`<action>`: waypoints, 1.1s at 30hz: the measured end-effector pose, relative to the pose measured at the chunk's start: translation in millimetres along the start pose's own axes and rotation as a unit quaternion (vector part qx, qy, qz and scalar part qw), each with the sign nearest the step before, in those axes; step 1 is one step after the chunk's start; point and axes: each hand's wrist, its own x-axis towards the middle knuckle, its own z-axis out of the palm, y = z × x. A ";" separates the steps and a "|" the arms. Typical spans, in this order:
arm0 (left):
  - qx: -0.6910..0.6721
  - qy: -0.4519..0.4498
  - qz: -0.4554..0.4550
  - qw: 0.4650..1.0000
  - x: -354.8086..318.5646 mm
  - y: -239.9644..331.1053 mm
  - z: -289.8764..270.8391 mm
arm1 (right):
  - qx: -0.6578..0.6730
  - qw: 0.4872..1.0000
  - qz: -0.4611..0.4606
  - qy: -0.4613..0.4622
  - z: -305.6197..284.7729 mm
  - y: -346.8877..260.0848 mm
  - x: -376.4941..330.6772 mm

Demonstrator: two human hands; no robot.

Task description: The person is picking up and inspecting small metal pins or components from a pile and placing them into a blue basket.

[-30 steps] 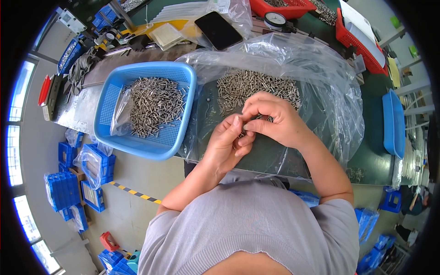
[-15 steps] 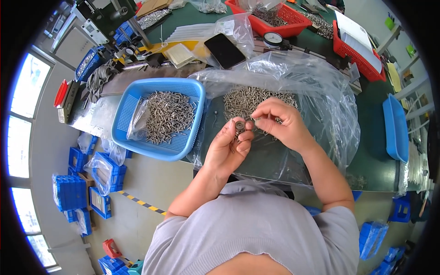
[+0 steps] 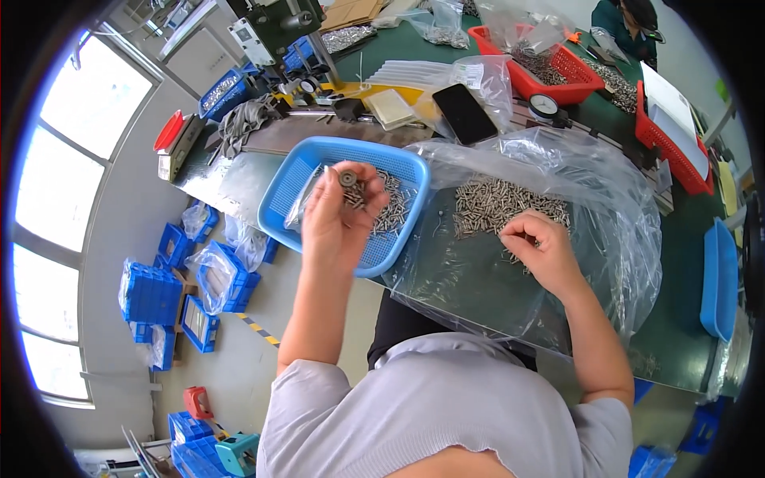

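Observation:
My left hand is raised over the blue basket, fingers curled round a small round metal ring and several little metal pins. Behind it, more metal pins fill the middle of the basket, partly covered by the hand. My right hand hovers at the near edge of a heap of metal pins on clear plastic sheeting. Its thumb and forefinger are pinched together; whatever is between them is too small to make out.
A black phone and a dial gauge lie beyond the heap. Red baskets stand at the back right, a blue tray at the far right. A green machine stand rises back left. Another person sits at the far side.
My left hand has moved left, away from my right hand, to over the blue basket, carrying the ring and pins. The view has shifted, and my right hand remains by the heap.

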 end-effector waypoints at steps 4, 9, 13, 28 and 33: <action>0.393 0.014 0.103 0.914 13.1 28.7 -15.8 | -0.008 1.000 -0.011 -0.004 0.9 1.5 0.5; 0.498 0.054 0.075 0.862 20.7 28.6 -28.0 | -0.019 1.000 0.007 -0.001 -1.7 4.2 -0.2; 0.415 0.099 0.062 0.902 28.4 24.6 -41.8 | -0.009 0.999 0.031 0.003 -2.0 5.4 3.8; -0.089 -0.007 -0.232 0.969 -25.7 -81.1 47.4 | -0.278 0.956 -0.086 -0.037 -3.5 20.9 3.2; -0.118 -0.003 -0.262 0.958 -24.5 -120.5 42.0 | -0.342 0.937 -0.066 -0.022 2.3 12.8 0.7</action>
